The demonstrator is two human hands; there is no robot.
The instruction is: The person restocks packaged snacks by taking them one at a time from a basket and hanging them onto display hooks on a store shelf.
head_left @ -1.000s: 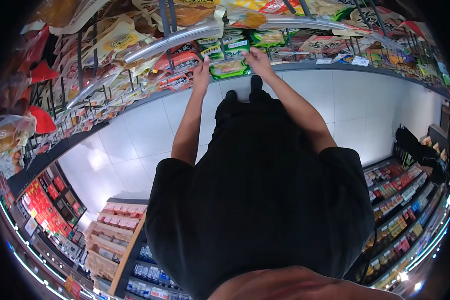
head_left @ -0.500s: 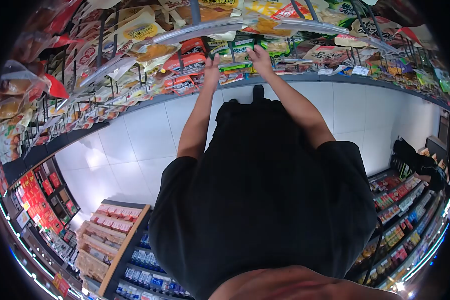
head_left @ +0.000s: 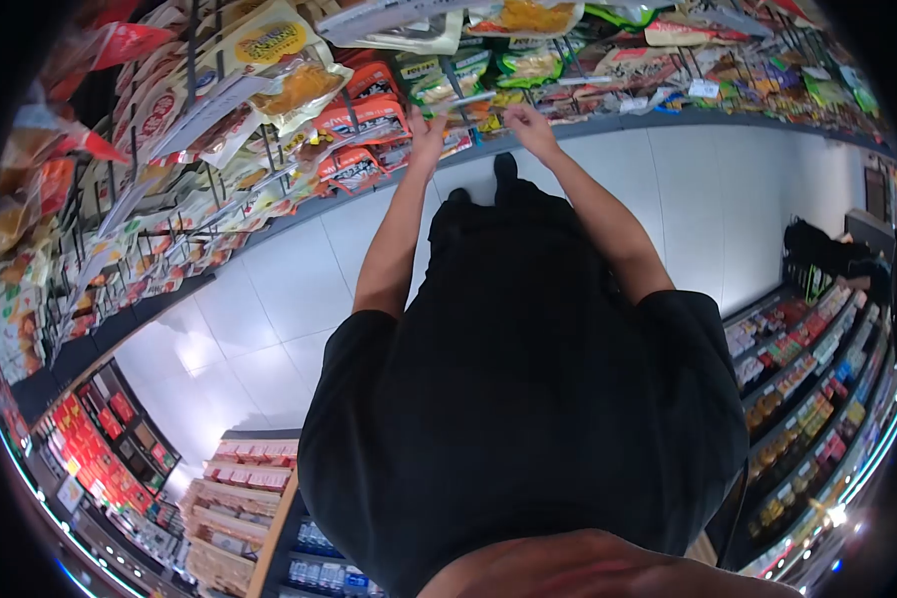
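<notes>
My left hand [head_left: 428, 138] reaches to the snack rack with its fingers apart, between orange-red snack packets [head_left: 378, 115] and a green snack packet [head_left: 433, 85]. My right hand [head_left: 534, 132] is a short way to the right, its fingers curled in at the lower rack edge beneath another green packet [head_left: 527, 65]. I cannot tell what, if anything, those curled fingers hold. Between the hands hang small colourful packets [head_left: 488, 122], partly covered by the fingers.
Hanging bags on metal hooks and clear label strips [head_left: 204, 118] curve across the front. Pale floor tiles [head_left: 608, 179] run below the rack. Behind me stand shelves of bottles [head_left: 319, 575] and boxed goods [head_left: 244, 478]. A person in dark clothes [head_left: 822, 247] is at the far right.
Both hands have drawn down toward the rack's lower edge, and my right hand's fingers have curled in. The green packets show more fully, and the whole view has shifted slightly.
</notes>
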